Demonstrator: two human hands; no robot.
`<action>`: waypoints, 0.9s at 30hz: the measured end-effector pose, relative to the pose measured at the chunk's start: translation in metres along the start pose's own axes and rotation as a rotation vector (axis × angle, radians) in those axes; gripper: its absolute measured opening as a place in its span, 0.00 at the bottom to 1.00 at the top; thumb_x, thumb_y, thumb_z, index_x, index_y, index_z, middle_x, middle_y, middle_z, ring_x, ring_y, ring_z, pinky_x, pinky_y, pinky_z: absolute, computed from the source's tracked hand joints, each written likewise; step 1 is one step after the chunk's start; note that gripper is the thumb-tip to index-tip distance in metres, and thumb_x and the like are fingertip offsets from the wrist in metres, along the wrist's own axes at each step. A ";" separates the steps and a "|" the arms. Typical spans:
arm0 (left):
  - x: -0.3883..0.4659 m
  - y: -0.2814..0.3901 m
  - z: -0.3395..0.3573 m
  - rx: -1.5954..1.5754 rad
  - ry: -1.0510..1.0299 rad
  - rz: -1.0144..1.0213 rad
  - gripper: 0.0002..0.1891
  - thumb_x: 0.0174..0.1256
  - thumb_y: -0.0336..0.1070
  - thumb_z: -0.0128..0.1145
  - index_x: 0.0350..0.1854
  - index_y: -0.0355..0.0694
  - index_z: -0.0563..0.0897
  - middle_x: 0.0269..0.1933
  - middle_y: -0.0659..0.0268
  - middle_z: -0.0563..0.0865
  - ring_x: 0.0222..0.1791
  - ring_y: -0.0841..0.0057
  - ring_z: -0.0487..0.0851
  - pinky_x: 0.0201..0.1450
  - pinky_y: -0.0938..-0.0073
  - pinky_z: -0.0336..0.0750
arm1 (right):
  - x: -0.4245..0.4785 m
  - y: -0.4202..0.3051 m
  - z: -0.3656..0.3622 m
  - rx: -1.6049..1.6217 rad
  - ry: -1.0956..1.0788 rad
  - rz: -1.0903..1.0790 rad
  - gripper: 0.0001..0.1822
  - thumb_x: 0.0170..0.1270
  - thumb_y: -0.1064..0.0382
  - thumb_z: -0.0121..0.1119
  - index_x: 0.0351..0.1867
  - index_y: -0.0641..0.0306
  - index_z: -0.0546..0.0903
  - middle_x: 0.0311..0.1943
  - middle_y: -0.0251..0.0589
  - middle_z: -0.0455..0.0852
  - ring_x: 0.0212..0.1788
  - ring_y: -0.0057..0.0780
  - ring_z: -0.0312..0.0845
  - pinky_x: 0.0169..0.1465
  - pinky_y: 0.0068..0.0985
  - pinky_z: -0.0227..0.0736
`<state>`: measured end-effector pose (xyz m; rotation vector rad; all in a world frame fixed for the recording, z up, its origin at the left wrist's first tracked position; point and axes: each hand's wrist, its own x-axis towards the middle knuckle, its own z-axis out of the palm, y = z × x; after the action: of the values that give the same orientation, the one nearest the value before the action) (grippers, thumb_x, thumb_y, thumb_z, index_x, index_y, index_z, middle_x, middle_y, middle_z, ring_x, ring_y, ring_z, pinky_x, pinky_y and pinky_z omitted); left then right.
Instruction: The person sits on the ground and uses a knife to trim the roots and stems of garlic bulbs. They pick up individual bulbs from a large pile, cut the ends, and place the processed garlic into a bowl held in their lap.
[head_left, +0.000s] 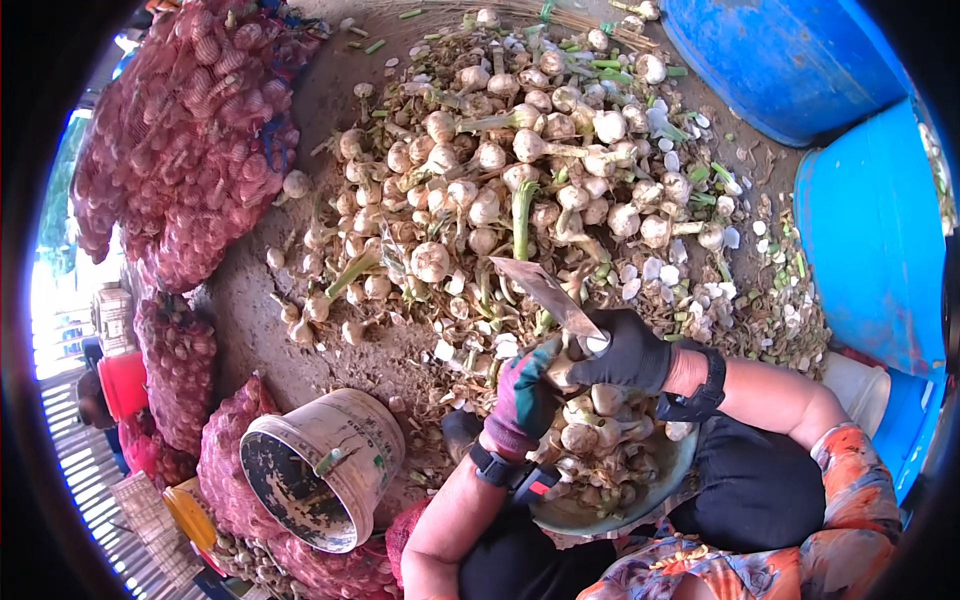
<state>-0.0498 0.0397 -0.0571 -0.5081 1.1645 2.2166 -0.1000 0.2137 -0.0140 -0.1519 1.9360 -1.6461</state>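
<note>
My right hand (626, 351), in a black glove, grips a broad-bladed knife (544, 294) whose stained blade slants up and left over the pile. Close against it, my left hand (526, 394), in a purple and green glove, holds a garlic bulb (562, 369), partly hidden by the fingers. Below both hands, a round basin (645, 510) between my knees holds several trimmed garlic bulbs (579, 439). Ahead lies a large heap of garlic bulbs (484, 202), dirty and many with stalks attached. White root discs (660, 271) and green stalk pieces are scattered around it.
Red mesh sacks of garlic (187, 142) stand at the left, with another mesh sack (176, 375) nearer. A paint-stained bucket (337, 457) lies tilted at front left. Blue plastic barrels (866, 255) line the right side. A white container (859, 390) sits behind my right forearm.
</note>
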 end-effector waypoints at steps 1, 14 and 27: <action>-0.001 -0.003 -0.004 0.049 0.037 0.053 0.17 0.68 0.42 0.46 0.44 0.32 0.78 0.41 0.62 0.82 0.40 0.73 0.81 0.45 0.69 0.77 | 0.000 0.005 -0.004 -0.036 -0.002 -0.025 0.18 0.41 0.56 0.73 0.30 0.64 0.80 0.23 0.37 0.82 0.27 0.24 0.77 0.35 0.25 0.72; -0.029 0.063 0.016 0.149 0.053 0.148 0.16 0.49 0.30 0.57 0.40 0.26 0.78 0.26 0.63 0.82 0.23 0.79 0.78 0.27 0.80 0.71 | 0.007 0.047 -0.049 -0.720 -0.153 0.190 0.17 0.43 0.56 0.61 0.31 0.67 0.82 0.23 0.55 0.82 0.28 0.46 0.81 0.35 0.33 0.76; 0.113 0.050 -0.024 2.351 -0.179 0.851 0.17 0.54 0.31 0.50 0.48 0.40 0.78 0.53 0.55 0.75 0.64 0.53 0.62 0.69 0.47 0.49 | 0.007 0.053 -0.072 -0.274 0.096 0.138 0.21 0.44 0.61 0.68 0.39 0.72 0.79 0.29 0.47 0.84 0.32 0.32 0.80 0.38 0.28 0.73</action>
<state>-0.1662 0.0329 -0.1038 1.2246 2.8450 -0.0732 -0.1270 0.2848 -0.0614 -0.0447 2.1874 -1.3169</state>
